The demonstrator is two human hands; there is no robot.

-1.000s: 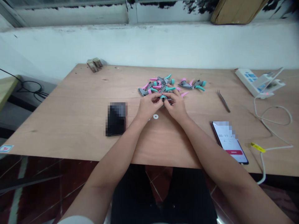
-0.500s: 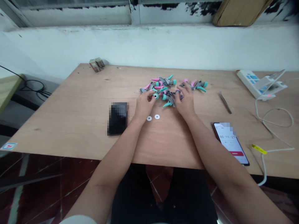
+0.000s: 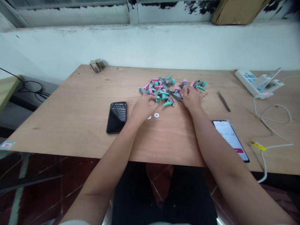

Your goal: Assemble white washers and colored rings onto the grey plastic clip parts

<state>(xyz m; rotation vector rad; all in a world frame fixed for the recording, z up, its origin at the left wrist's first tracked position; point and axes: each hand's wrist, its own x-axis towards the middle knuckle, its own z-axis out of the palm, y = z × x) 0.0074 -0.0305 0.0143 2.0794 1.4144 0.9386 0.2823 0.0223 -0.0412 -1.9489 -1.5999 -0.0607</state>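
Note:
A loose heap of small grey trigger spray heads [image 3: 165,82] with teal or pink collars and levers lies on the table. My left hand [image 3: 143,107] rests at the front left of the heap. Its thumb and fingers are apart beside a teal-collared spray head [image 3: 158,98], which seems to lie free of the grip. At the right of the heap, my right hand [image 3: 193,98] has its nearer fingers closed on a grey spray head with pink parts [image 3: 179,93], partly hidden by them. Its other fingers stretch out rightward. Two white washer-like discs [image 3: 156,115] lie near my left wrist, one partly covered.
A black phone [image 3: 116,118] lies left of my left forearm. On the right are tweezers [image 3: 224,101], a phone showing a timer [image 3: 231,137], and a white power strip [image 3: 252,82] with a looping cable. Small stacked blocks [image 3: 97,65] sit by the wall.
My left fingers have opened, and the teal-collared spray head they held now lies at the heap's front. My right hand has shifted slightly right, with its outer fingers spreading. The view has moved slightly.

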